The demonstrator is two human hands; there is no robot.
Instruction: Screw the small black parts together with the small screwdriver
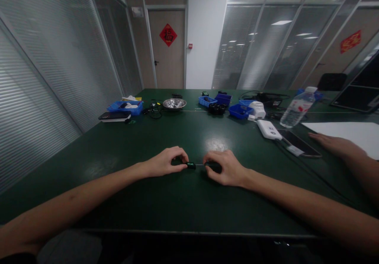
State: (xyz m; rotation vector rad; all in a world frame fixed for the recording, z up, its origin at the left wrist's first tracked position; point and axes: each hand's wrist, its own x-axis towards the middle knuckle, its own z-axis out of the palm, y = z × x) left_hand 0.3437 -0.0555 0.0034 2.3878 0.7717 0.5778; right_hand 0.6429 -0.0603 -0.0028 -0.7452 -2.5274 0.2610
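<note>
Thumb and fingers of my left hand (166, 163) pinch the end of a small black case with green inside (191, 165), low over the green table. My right hand (227, 170) is closed around the dark handle of a screwdriver (213, 166). Its thin metal shaft lies level and points left at the small black case. The tip reaches the case's right side; whether it touches or sits inside I cannot tell. My right fingers partly hide the handle.
Another person's hand (337, 143) rests at the right by a white sheet (352, 131). A phone (299, 143), white power bank (269, 130), cable and water bottle (299, 108) lie nearby. Farther back are a metal bowl (174, 104), blue trays (238, 112) and a black notebook (115, 116).
</note>
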